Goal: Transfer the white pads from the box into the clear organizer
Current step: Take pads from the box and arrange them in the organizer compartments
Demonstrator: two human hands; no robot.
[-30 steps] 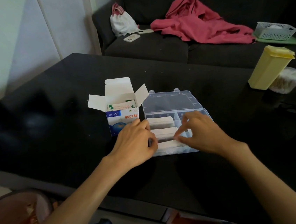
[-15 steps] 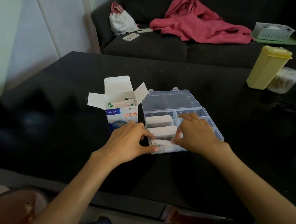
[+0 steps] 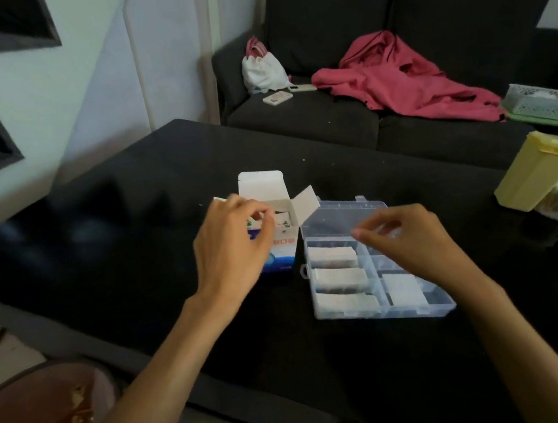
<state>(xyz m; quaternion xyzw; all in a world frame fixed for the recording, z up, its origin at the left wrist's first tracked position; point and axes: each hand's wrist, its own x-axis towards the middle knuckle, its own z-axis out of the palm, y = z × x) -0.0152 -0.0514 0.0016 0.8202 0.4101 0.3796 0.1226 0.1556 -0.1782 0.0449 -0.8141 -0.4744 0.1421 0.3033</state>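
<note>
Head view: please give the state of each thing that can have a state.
box: upright, flaps open
clear organizer: lid open, pads in four compartments
left hand: fingers curled at box opening
right hand: loosely curled above organizer, holds nothing visible
yellow container: lid closed

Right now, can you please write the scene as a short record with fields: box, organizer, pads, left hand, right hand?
box: open box, flaps up, on black table, left of the organizer
organizer: clear organizer, lid open
pads: white pads lie in several compartments
left hand: left hand at the box's opening, fingers curled; grip on a pad unclear
right hand: right hand above the organizer, loosely curled, holds nothing visible
</note>
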